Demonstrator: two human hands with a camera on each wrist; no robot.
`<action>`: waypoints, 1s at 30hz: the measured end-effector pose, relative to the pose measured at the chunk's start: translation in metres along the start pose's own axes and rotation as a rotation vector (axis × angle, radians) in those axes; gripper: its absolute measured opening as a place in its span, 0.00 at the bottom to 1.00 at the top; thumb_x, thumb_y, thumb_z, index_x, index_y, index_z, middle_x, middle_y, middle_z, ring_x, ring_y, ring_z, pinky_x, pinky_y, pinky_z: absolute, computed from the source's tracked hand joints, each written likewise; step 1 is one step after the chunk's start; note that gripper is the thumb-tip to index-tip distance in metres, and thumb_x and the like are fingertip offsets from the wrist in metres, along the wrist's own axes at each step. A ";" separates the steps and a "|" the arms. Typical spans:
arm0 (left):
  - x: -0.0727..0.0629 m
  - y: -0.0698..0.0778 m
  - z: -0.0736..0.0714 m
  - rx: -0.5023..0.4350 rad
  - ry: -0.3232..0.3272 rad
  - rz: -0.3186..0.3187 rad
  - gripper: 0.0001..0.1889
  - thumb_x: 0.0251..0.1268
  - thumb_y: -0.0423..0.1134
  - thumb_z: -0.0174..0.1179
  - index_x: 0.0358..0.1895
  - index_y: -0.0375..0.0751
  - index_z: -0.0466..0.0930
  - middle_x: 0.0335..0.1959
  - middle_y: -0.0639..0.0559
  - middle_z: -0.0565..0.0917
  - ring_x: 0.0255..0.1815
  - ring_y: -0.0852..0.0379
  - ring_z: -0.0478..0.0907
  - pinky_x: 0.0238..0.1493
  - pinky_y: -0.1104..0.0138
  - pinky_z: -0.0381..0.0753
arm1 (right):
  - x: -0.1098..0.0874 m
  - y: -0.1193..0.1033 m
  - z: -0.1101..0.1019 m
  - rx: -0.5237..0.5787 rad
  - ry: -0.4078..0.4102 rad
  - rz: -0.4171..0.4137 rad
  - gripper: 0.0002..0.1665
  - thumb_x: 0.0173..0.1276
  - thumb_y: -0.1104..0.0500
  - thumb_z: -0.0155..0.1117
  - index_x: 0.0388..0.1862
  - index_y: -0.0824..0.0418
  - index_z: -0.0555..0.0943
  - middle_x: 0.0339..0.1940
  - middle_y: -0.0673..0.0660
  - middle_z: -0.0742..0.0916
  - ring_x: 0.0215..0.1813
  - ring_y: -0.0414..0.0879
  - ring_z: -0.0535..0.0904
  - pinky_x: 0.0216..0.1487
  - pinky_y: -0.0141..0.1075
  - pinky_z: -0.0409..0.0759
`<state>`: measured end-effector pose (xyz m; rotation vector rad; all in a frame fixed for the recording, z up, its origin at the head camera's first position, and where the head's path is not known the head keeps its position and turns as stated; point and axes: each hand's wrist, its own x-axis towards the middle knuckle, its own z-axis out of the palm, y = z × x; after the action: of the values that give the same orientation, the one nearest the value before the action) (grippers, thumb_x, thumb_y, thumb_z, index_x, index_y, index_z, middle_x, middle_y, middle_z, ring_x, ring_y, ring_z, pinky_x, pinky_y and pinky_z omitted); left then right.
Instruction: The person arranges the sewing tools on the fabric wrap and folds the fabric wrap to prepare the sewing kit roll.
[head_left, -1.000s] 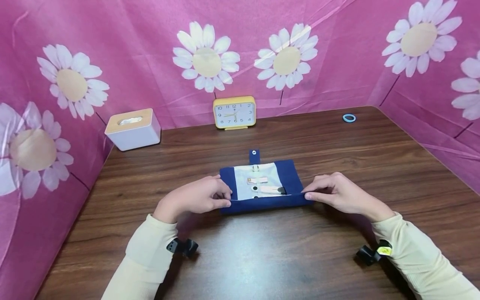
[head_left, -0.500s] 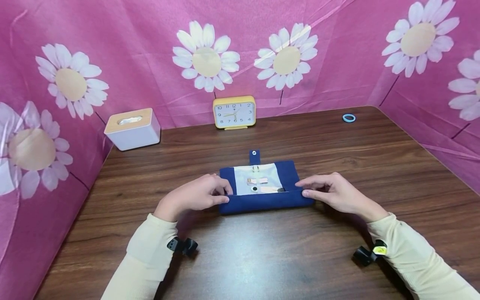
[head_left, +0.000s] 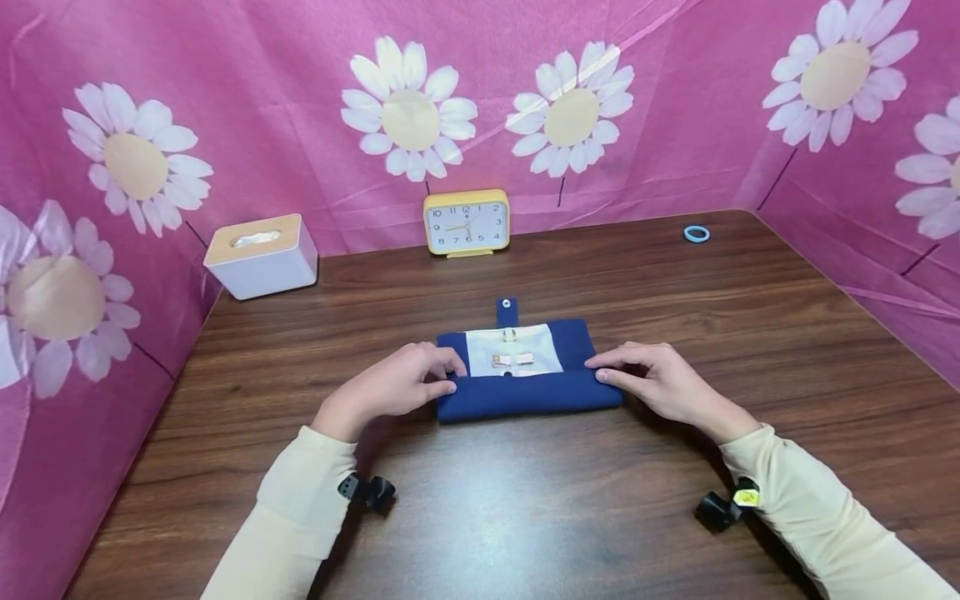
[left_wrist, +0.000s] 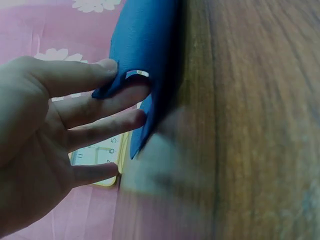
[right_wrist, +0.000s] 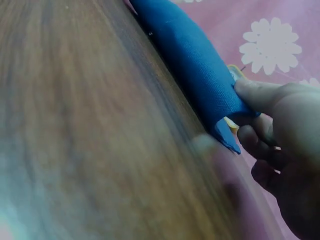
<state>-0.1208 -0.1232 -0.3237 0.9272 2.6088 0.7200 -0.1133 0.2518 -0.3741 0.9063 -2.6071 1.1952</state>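
Observation:
A navy cloth roll-up pouch (head_left: 528, 398) lies on the table with its near edge folded over. Its pale inner panel (head_left: 482, 348) still shows behind the fold, holding a small USB flash drive (head_left: 517, 360) under a loop. A strap (head_left: 507, 312) with a metal snap points away at the back. My left hand (head_left: 397, 382) pinches the left end of the fold; in the left wrist view its thumb lies outside and a finger reaches inside the curl. At the right end, my right hand (head_left: 667, 385) pinches the cloth (right_wrist: 200, 75) between thumb and fingers.
On the wooden table (head_left: 495, 508), a tissue box (head_left: 273, 265) stands at the back left and a yellow clock (head_left: 467, 223) at the back middle. A light blue ring (head_left: 696, 234) lies at the back right. Pink flowered cloth (head_left: 285, 125) hangs behind and at both sides.
Both hands have moved the near edge of the pouch away from the body, so the fold is wider. It now covers the white, black-ended item that lay nearest on the panel.

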 end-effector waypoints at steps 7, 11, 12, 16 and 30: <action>0.001 -0.003 0.004 0.071 0.043 0.039 0.12 0.72 0.36 0.61 0.55 0.51 0.79 0.46 0.51 0.85 0.51 0.53 0.79 0.64 0.51 0.70 | 0.002 0.005 0.003 -0.014 -0.004 0.001 0.14 0.66 0.69 0.68 0.47 0.57 0.89 0.42 0.51 0.91 0.43 0.30 0.81 0.41 0.23 0.75; 0.002 -0.004 0.007 0.118 0.068 0.074 0.11 0.72 0.35 0.61 0.52 0.53 0.80 0.43 0.52 0.83 0.49 0.54 0.77 0.62 0.50 0.70 | 0.004 0.007 0.005 -0.007 0.002 -0.024 0.15 0.65 0.70 0.68 0.48 0.57 0.89 0.42 0.51 0.91 0.44 0.30 0.80 0.42 0.23 0.74; 0.002 -0.004 0.007 0.126 0.069 0.077 0.11 0.72 0.35 0.61 0.51 0.53 0.80 0.43 0.52 0.83 0.49 0.54 0.76 0.63 0.50 0.70 | 0.005 0.007 0.006 -0.004 0.001 -0.031 0.15 0.65 0.70 0.68 0.48 0.57 0.89 0.43 0.51 0.91 0.44 0.30 0.80 0.42 0.24 0.74; 0.003 -0.004 0.009 0.144 0.062 0.068 0.09 0.72 0.34 0.60 0.48 0.55 0.82 0.43 0.52 0.82 0.51 0.53 0.76 0.67 0.48 0.68 | 0.006 0.008 0.005 0.018 -0.031 -0.078 0.18 0.66 0.72 0.67 0.50 0.57 0.88 0.40 0.50 0.90 0.42 0.33 0.79 0.42 0.25 0.73; 0.003 0.013 0.008 0.260 0.032 0.006 0.07 0.70 0.40 0.62 0.46 0.54 0.86 0.38 0.58 0.87 0.49 0.54 0.74 0.68 0.49 0.66 | 0.012 -0.006 0.002 -0.107 -0.007 -0.507 0.27 0.56 0.78 0.64 0.47 0.53 0.90 0.52 0.54 0.87 0.55 0.48 0.75 0.60 0.33 0.67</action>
<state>-0.1130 -0.1102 -0.3240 1.0010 2.7747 0.4059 -0.1195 0.2416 -0.3675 1.4293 -2.2130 0.9048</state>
